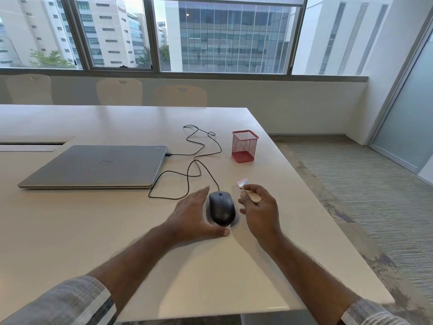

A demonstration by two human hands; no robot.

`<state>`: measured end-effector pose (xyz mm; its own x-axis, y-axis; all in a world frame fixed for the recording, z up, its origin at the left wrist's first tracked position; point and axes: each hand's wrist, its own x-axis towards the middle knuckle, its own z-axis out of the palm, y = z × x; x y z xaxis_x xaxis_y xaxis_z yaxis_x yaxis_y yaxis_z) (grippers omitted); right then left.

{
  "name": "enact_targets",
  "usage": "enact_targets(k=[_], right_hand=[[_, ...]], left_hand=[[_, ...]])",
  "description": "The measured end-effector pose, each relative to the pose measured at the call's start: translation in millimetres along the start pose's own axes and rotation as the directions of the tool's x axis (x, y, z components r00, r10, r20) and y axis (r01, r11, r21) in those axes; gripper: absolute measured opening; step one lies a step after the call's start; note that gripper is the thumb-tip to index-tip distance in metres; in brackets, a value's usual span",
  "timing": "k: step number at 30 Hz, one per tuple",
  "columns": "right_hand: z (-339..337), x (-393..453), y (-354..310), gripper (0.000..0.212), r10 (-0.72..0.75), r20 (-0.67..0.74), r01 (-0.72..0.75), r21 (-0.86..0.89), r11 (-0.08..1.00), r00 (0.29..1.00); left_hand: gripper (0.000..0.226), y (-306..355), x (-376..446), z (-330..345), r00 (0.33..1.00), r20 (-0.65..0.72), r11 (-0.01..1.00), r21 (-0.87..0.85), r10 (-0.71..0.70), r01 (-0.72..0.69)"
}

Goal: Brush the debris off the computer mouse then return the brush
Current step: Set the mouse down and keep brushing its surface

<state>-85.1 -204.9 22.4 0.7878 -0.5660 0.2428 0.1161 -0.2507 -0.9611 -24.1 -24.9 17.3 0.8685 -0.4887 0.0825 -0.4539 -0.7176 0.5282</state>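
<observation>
The computer mouse (222,208) lies on the bench (117,231), left hand (192,216) flat beside it, fingers relaxed. Right of the mouse, the right hand (260,208) grasps the brush (248,192). Judging by this, brushing and return to the red mesh holder (244,146) beyond remain.

A black computer mouse (222,208) is lying on the white worktop (93,221), with the left hand (195,215) resting open against its left side, thumb curving round its near end. Just to its right, the right hand (259,207) is gripping a brush (248,193) by its wooden handle, blurred bristles pointing away. A closed laptop (96,166) and a red mesh holder (244,146) are sitting farther back.
</observation>
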Motion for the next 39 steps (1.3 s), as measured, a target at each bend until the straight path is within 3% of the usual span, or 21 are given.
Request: enact_targets(k=[6, 12, 16, 24, 32, 39], right_hand=[[10.4, -9.4, -2.4, 0.011, -0.024, 0.061, 0.029, -0.07, 0.997, 0.998], [6.9, -21.5, -11.3, 0.012, -0.046, 0.054, 0.047, -0.024, 0.999, 0.997], [1.5, -40.3, -19.7, 0.013, -0.076, 0.052, 0.074, 0.037, 0.997, 0.996], [-9.6, -99.6, -39.4, 0.016, -0.112, 0.041, 0.105, 0.128, 0.986, 0.993], [-23.0, -189.0, -53.1, 0.035, -0.134, 0.039, 0.121, 0.236, 0.964, 0.99], [-46.1, -262.8, -69.9, 0.021, -0.176, 0.046, 0.16, 0.234, 0.959, 0.983]], left_hand=[[0.137, 5.4, 5.4, -2.3, 0.998, -0.008, 0.99, -0.131, -0.06, 0.058], [0.145, 10.9, -7.6, -4.0, 0.994, -0.071, 0.958, -0.278, -0.087, 0.064], [0.147, 15.4, -20.7, -9.5, 0.997, -0.072, 0.973, -0.229, -0.014, -0.003], [0.132, 15.3, -71.8, -20.4, 0.991, -0.103, 0.949, -0.295, 0.087, -0.114], [0.126, 10.2, -157.4, -24.2, 0.978, -0.108, 0.898, -0.389, 0.177, -0.206], [0.121, 7.1, -225.1, -10.9, 0.969, -0.077, 0.888, -0.388, 0.235, -0.246]])
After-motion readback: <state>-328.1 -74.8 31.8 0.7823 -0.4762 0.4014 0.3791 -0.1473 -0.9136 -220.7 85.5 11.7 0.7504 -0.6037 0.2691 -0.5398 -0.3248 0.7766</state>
